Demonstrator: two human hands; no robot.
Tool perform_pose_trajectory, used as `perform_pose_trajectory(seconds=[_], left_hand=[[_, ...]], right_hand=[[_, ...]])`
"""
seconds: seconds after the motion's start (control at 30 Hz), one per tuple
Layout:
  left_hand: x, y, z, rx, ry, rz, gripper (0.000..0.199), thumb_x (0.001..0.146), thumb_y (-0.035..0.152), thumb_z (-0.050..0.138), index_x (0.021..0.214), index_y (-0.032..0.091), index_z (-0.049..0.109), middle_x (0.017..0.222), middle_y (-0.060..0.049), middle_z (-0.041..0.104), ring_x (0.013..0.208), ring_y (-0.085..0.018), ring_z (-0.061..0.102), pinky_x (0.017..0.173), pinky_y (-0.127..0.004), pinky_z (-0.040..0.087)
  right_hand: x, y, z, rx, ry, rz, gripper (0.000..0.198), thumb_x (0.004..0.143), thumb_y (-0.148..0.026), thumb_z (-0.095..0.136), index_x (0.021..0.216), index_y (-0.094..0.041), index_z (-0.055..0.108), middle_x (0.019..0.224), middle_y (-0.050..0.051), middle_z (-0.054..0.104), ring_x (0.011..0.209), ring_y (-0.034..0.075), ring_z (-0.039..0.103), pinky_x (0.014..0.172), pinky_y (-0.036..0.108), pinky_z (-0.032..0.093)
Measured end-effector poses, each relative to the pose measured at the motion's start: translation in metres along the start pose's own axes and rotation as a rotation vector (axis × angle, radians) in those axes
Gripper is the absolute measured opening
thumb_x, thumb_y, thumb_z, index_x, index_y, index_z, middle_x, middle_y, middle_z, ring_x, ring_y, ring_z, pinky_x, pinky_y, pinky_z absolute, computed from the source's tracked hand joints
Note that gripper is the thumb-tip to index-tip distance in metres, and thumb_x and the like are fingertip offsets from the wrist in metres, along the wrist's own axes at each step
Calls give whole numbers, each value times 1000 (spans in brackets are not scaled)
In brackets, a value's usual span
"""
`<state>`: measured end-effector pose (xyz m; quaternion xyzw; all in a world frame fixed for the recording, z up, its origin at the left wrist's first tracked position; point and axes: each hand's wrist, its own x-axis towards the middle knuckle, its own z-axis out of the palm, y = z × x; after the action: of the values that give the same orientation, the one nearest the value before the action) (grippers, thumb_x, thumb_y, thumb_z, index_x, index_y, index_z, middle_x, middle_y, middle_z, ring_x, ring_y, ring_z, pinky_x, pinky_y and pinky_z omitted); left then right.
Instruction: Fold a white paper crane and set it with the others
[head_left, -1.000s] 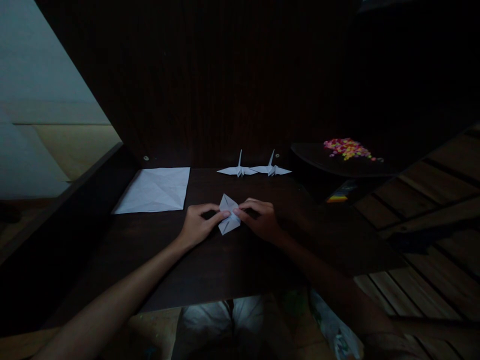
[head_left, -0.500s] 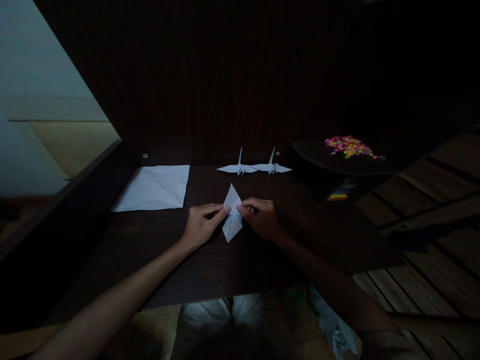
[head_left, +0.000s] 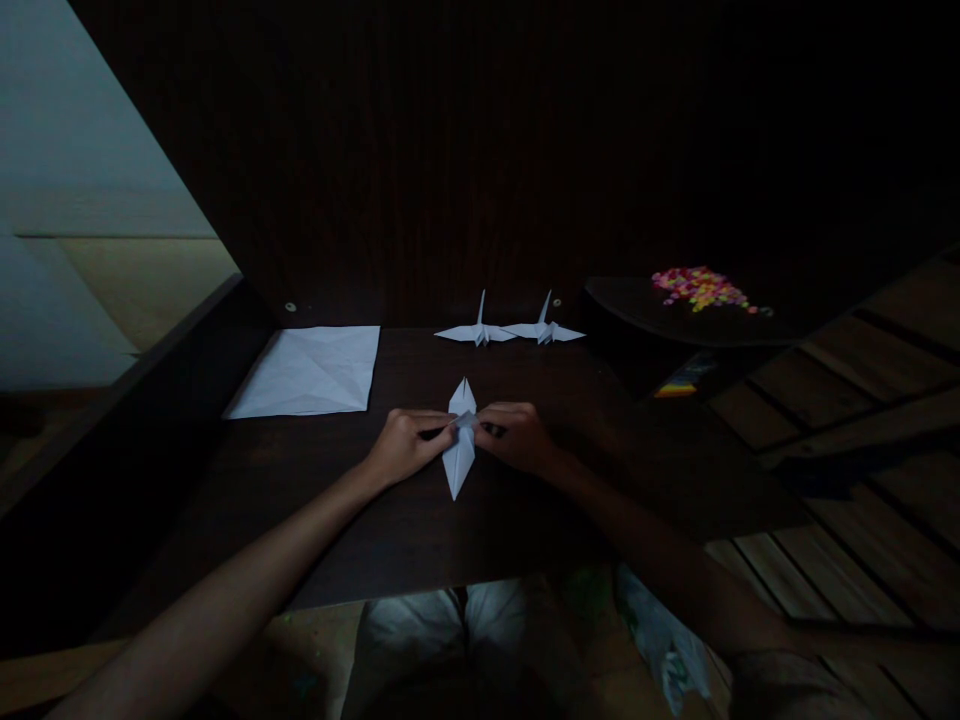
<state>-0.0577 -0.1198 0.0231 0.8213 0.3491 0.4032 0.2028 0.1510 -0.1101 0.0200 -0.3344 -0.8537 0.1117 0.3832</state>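
A partly folded white origami paper (head_left: 460,466) lies over the dark desk in front of me, long and pointed at its near and far ends. The far point shows a slit down its middle, and a small flap stands across the centre. My left hand (head_left: 409,443) pinches the left side of the folded paper between thumb and fingers. From the right, my right hand (head_left: 519,438) grips the opposite edge in the same way. Beyond them, two white paper cranes (head_left: 482,333) sit side by side at the back, wings overlapping.
A creased white paper sheet (head_left: 307,372) lies flat at the back left. Small colourful pieces (head_left: 705,288) are heaped on a dark rounded shelf (head_left: 622,300) at the right. The desk (head_left: 360,560) has a raised side panel (head_left: 150,400) at the left. Wooden slats (head_left: 832,590) show at the right.
The folded paper has changed shape: its far end now shows a slit, a flap stands at the centre and the near point reaches closer to me. Both hands keep hold of it.
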Motion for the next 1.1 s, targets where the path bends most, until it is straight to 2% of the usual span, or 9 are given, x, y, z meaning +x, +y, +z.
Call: perform_pose_trajectory(seconds=[0.13,0.3,0.4,0.53,0.63,0.73,0.83,0.93,1.1], left_hand=[[-1,-3,2,58,-42,25,20,86,22,59,96,17,75,98,-6,75,92,-20,71,86,-30,57],[-1,-12,0,189,-194,180,25,83,19,59,105,19,72,111,-8,71,106,-22,66,100,-41,49],[-1,-15,-6,240,-285,235,30,81,17,59,109,18,70,120,-11,66,113,-23,62,102,-44,46],[-1,-13,-13,234,-375,243,33,80,13,58,110,19,70,128,-12,61,121,-25,56,104,-47,43],[-1,-11,-11,199,-356,195,23,88,19,55,103,20,72,125,-11,64,118,-23,58,103,-43,45],[0,-10,-6,160,-309,142,21,90,30,57,99,18,71,120,-11,66,114,-21,60,100,-40,47],[0,-10,-3,141,-293,99,28,87,35,61,108,16,66,122,-13,64,117,-23,57,100,-40,47],[-1,-12,-3,167,-300,65,42,87,38,60,122,14,58,129,-15,59,125,-25,50,104,-43,43],[0,-18,-9,197,-382,100,34,94,25,48,126,19,58,142,-13,48,133,-25,42,109,-48,36]], right_hand=[[-1,2,2,-41,-39,-29,12,81,-19,58,77,-17,69,77,5,71,70,16,65,70,26,50],[-2,6,-1,-63,-125,-131,12,77,-15,60,82,-18,69,85,5,73,77,19,65,73,31,51],[-3,9,-8,-21,-198,-176,16,74,-16,62,88,-19,70,94,7,72,84,20,64,75,34,52],[-1,11,-18,-10,-317,-167,27,67,-6,61,87,-21,71,107,7,69,98,23,61,85,41,49],[1,12,-19,-1,-338,-133,25,69,-4,60,83,-22,71,108,6,68,102,23,60,89,43,47],[0,15,-15,30,-307,-111,17,78,-12,60,88,-21,71,107,7,68,100,21,60,89,42,49],[-2,20,-11,19,-287,-69,20,84,-22,61,102,-19,69,114,10,66,105,22,59,91,43,49],[-4,27,-10,-42,-306,-16,33,87,-27,60,118,-19,62,131,13,57,124,26,50,100,49,43],[-6,30,-12,-102,-325,-1,35,87,-27,60,122,-22,60,141,11,50,136,28,36,105,57,35]])
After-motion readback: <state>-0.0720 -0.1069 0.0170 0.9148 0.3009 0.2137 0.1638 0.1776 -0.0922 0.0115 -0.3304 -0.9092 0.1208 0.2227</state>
